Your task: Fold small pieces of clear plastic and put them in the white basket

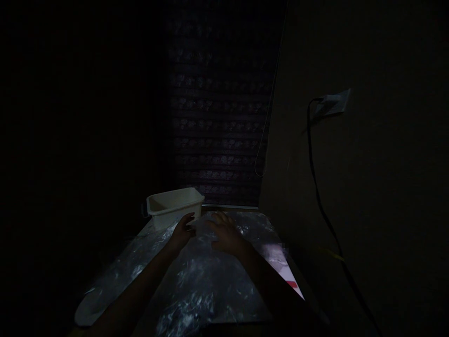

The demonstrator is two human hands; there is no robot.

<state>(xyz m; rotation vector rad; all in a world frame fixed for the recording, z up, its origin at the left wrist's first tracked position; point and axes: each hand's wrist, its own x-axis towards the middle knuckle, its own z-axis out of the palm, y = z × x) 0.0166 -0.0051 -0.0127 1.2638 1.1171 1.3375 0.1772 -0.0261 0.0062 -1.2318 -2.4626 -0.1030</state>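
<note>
In dim light, my left hand (pixel 183 230) is over a table (pixel 210 276) covered in crinkled clear plastic, its fingers apart and curved, with nothing in them. My right hand (pixel 224 232) faces it from the right, fingers spread, holding nothing. A gap separates the two hands. Just behind my left hand, at the table's back left, stands a pale rectangular bin (pixel 175 213); its inside is mostly dark.
A lit pink and white item (pixel 278 262) lies along the table's right edge. On the right wall, a black cable (pixel 317 187) hangs from a socket plate (pixel 333 104). A patterned blind (pixel 217 140) hangs behind the table, with a looped cord beside it.
</note>
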